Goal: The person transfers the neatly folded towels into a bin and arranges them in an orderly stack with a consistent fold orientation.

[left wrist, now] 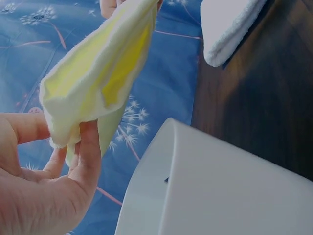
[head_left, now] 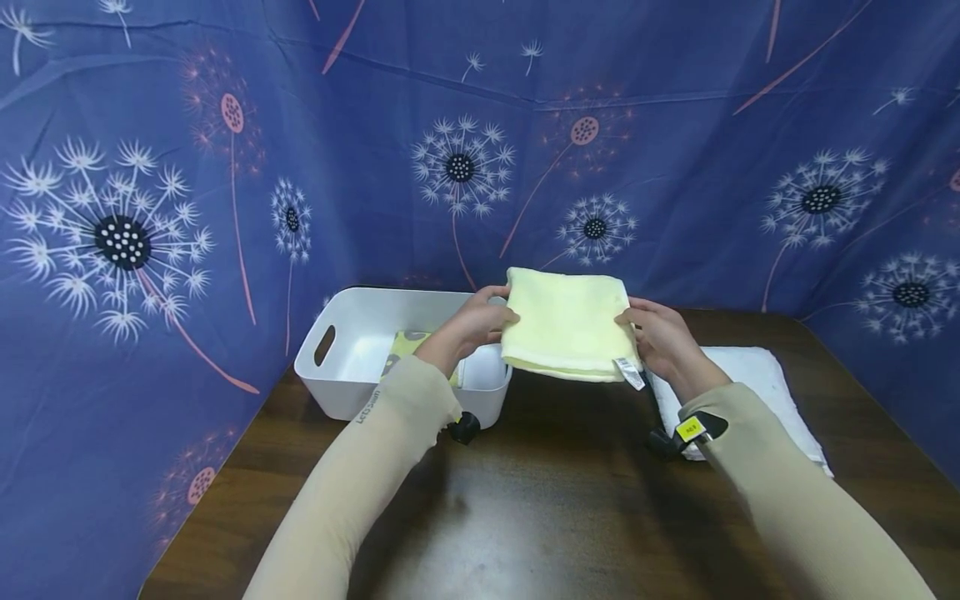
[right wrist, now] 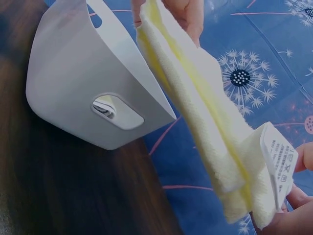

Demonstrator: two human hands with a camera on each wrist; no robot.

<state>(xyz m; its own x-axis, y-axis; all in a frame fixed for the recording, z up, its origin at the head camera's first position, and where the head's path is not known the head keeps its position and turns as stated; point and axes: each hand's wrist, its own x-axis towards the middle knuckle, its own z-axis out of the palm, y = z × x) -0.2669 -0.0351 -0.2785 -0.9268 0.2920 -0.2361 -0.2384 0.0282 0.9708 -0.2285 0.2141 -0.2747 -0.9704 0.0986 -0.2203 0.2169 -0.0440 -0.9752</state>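
Observation:
A folded pale yellow towel (head_left: 567, 323) is held up above the table between both hands. My left hand (head_left: 474, 323) pinches its left edge, thumb on the near face and fingers behind. On the opposite edge, my right hand (head_left: 663, 340) pinches it the same way, close to a white care label (head_left: 628, 372) hanging from the lower right corner. The towel's stacked layers show edge-on in the right wrist view. Just left of the towel stands a white plastic bin (head_left: 345, 392) with a yellow-and-grey patterned cloth (head_left: 405, 343) inside, partly hidden by the left arm.
A folded white towel (head_left: 750, 379) lies on the brown wooden table (head_left: 525, 500) at the right, partly behind the right hand and wrist. Blue dandelion-print fabric (head_left: 360, 167) hangs behind and along both sides of the table. The bin has oval handle holes in its ends.

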